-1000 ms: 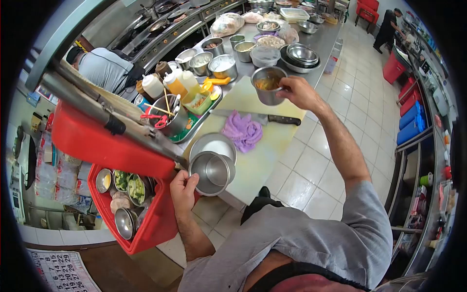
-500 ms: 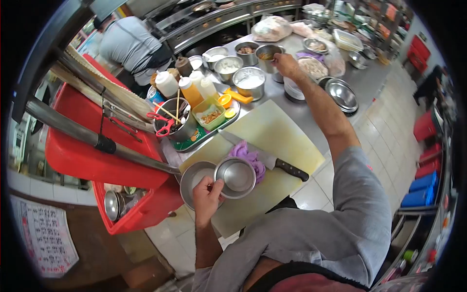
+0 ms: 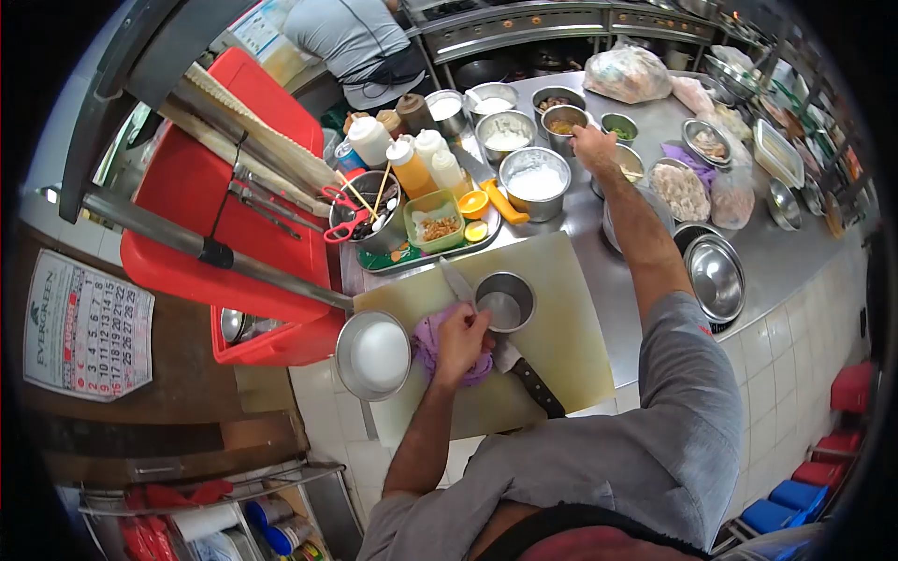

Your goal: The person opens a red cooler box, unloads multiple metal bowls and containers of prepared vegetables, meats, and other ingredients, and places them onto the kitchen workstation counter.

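My left hand [image 3: 460, 346] is closed on the near rim of a small steel pot [image 3: 510, 301], held over the cutting board [image 3: 561, 280]. Below that hand lies a crumpled purple cloth [image 3: 427, 338]. A knife with a black handle [image 3: 538, 388] lies beside the cloth, its blade partly hidden. Left of the hand, a steel bowl [image 3: 344, 379] with a smooth white round shape inside sits at the board's edge. Reaching far forward, my right hand [image 3: 596, 150] has its fingers closed at the rim of a steel container of brown liquid [image 3: 564, 120]; what they grip is unclear.
Squeeze bottles [image 3: 409, 166], a green tub [image 3: 435, 224] and cut orange [image 3: 474, 203] crowd a tray behind the board. A white-filled pot [image 3: 534, 178] stands near. Stacked steel bowls [image 3: 716, 276] are at right, a red cooler [image 3: 224, 271] at left. A person [image 3: 346, 47] stands beyond.
The small pot in my left hand has moved from beside the steel bowl to over the board, right of it. My right hand stays at the container of brown liquid. The view has shifted.
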`<state>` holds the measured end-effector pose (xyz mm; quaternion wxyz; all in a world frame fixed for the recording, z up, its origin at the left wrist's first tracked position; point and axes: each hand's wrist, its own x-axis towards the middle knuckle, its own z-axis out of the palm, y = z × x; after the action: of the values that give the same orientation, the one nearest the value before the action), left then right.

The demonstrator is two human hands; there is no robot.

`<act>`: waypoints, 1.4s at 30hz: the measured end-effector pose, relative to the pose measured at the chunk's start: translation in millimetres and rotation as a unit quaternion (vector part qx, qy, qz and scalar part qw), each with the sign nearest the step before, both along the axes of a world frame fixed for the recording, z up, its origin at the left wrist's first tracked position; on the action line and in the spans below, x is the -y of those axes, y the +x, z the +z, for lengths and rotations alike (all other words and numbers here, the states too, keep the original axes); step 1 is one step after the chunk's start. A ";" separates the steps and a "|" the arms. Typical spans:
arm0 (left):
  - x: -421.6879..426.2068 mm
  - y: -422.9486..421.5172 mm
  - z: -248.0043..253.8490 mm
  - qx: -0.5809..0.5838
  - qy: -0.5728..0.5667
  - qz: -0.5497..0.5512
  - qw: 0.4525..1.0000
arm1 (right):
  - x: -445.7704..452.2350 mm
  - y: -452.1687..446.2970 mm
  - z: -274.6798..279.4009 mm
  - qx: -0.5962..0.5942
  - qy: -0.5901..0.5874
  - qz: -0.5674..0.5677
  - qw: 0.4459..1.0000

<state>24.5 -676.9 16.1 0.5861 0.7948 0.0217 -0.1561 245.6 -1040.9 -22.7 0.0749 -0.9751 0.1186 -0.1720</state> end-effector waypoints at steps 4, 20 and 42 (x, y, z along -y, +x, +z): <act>16.9 5.7 -21.5 -0.016 0.013 0.024 1.000 | -0.4 5.1 -10.2 -0.086 -0.043 -0.048 0.994; -194.9 -85.5 45.9 0.062 -0.173 0.030 0.982 | -256.2 -217.7 174.0 0.075 0.602 0.516 0.605; -581.4 -136.9 8.7 0.022 -0.187 0.281 0.941 | -767.7 -278.8 266.5 0.030 0.557 0.827 -0.073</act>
<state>-112.4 -95.5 24.8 0.7444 0.6358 0.2018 0.0309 -33.2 -273.1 243.8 -0.6835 -0.0199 0.7212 -0.1112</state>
